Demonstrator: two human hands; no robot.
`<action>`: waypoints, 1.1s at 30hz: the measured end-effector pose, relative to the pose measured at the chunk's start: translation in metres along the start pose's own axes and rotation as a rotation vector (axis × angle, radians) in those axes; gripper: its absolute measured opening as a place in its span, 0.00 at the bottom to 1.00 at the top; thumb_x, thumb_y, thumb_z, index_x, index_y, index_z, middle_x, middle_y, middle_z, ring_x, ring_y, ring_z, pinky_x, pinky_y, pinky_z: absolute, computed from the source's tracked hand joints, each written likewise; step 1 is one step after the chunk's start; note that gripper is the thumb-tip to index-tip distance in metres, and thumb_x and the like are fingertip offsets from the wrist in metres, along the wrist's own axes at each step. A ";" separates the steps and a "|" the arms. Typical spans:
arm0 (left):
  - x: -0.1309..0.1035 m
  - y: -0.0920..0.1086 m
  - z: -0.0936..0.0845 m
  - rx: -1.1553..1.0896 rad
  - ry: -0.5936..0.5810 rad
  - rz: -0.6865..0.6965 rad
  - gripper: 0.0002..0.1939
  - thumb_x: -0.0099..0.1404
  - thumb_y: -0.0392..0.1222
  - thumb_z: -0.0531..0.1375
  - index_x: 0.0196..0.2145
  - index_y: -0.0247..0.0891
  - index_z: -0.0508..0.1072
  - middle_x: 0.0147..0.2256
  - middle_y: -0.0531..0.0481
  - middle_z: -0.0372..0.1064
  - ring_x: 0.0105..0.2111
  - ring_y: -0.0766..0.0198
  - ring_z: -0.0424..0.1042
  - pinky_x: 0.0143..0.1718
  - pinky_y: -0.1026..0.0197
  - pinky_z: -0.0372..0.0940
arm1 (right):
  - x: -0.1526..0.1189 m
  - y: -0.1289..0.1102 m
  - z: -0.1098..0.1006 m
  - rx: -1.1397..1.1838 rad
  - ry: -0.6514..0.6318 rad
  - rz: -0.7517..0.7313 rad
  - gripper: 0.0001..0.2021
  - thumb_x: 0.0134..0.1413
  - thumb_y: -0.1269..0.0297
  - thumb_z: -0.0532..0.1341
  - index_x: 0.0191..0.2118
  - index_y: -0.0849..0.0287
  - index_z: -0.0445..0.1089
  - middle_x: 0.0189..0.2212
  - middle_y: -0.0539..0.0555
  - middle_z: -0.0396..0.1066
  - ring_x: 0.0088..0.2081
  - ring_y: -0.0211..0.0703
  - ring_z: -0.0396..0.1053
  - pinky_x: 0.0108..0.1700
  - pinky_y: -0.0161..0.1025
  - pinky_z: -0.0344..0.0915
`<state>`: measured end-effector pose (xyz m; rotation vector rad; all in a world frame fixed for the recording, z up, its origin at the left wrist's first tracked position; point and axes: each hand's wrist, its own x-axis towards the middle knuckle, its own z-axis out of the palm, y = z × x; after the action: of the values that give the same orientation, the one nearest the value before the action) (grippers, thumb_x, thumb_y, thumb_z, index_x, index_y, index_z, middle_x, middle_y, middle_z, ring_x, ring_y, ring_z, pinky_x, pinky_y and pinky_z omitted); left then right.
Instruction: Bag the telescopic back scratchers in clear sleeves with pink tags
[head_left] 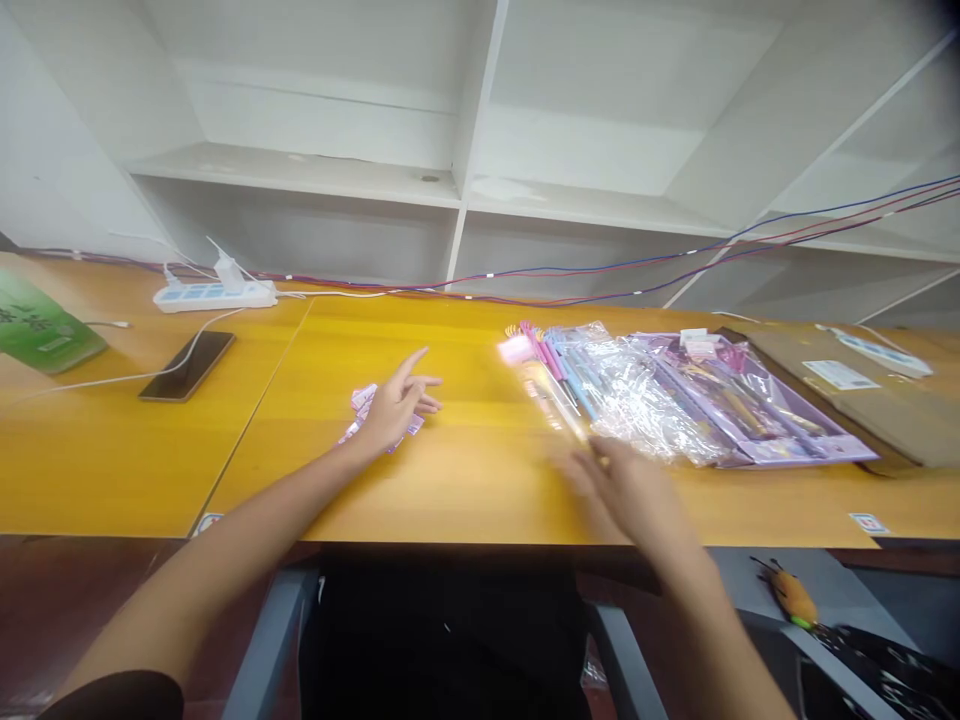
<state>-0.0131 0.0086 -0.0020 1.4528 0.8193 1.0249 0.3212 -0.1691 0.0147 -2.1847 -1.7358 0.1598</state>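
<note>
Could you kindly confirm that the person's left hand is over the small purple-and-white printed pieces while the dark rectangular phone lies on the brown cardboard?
Not quite: the dark rectangular phone lies on the yellow wooden tabletop, in front of the white plastic power strip, as the head view shows. The left hand is indeed over the small purple-and-white printed pieces.

A white power strip [214, 294] with plugs in it sat at the back left of the tabletop [450, 510]. A dark phone [196, 362] lay in front, with a green package [49, 325] farther left. Cables [489, 275] ran before white shelves [300, 177]. Brown cardboard [911, 410] bearing a white label [840, 374] lay rightmost, an orange figure [793, 597] below.
</note>
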 end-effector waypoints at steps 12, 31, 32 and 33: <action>-0.002 -0.006 0.003 0.118 -0.108 -0.024 0.24 0.78 0.44 0.55 0.69 0.40 0.67 0.54 0.39 0.79 0.34 0.65 0.84 0.35 0.63 0.76 | 0.148 0.218 -0.134 -0.453 0.225 0.653 0.32 0.53 0.45 0.63 0.58 0.61 0.81 0.55 0.85 0.71 0.45 0.75 0.76 0.40 0.61 0.63; 0.002 0.000 -0.013 0.237 0.010 0.053 0.07 0.61 0.33 0.55 0.35 0.40 0.71 0.29 0.55 0.74 0.25 0.69 0.73 0.28 0.66 0.66 | 0.188 -0.048 0.020 0.196 0.465 0.011 0.15 0.64 0.63 0.54 0.43 0.59 0.79 0.39 0.61 0.81 0.42 0.53 0.75 0.47 0.44 0.66; 0.003 0.001 -0.014 0.227 0.027 0.054 0.07 0.61 0.33 0.54 0.34 0.40 0.71 0.29 0.55 0.74 0.25 0.69 0.72 0.28 0.66 0.66 | 0.187 -0.047 0.030 0.184 0.438 0.020 0.15 0.65 0.63 0.54 0.44 0.59 0.79 0.40 0.62 0.81 0.43 0.53 0.75 0.48 0.44 0.66; 0.003 0.002 -0.014 0.225 0.035 0.054 0.07 0.61 0.33 0.54 0.34 0.40 0.71 0.29 0.55 0.74 0.25 0.69 0.72 0.28 0.65 0.66 | 0.186 -0.044 0.038 0.169 0.409 0.026 0.15 0.65 0.63 0.54 0.44 0.59 0.79 0.41 0.62 0.81 0.43 0.54 0.75 0.48 0.44 0.66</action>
<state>-0.0248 0.0165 0.0003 1.6583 0.9490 1.0257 0.3151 0.0259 0.0172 -1.9525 -1.4127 -0.1229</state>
